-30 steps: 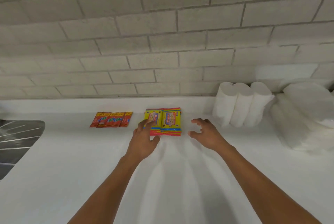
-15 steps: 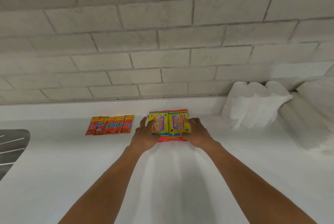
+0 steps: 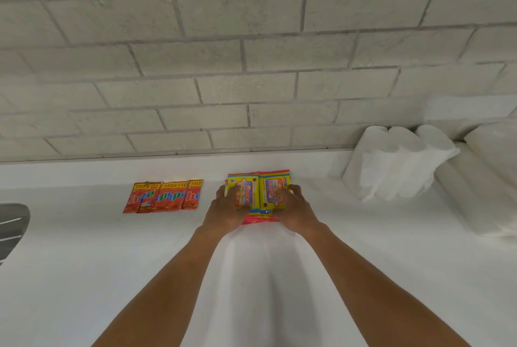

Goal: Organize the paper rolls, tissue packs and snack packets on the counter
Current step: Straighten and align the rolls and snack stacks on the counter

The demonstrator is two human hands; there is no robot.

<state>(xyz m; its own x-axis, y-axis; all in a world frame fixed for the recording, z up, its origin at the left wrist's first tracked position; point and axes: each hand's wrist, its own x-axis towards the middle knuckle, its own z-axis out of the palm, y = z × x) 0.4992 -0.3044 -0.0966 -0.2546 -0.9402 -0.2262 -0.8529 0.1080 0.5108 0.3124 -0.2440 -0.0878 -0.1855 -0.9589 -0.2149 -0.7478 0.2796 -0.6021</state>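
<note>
Left hand (image 3: 228, 211) and right hand (image 3: 293, 209) clasp the yellow tissue packs (image 3: 258, 192) near the tabletop's (image 3: 84, 248) back edge; squeezing evenly should square them

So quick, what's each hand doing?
Left hand: grips the yellow tissue packs from the left.
Right hand: grips the same packs from the right.

Left of the two yellow packets (image 3: 258, 192): four red sachets (image 3: 165, 196). Right of them: three upright paper rolls (image 3: 397, 162).
</note>
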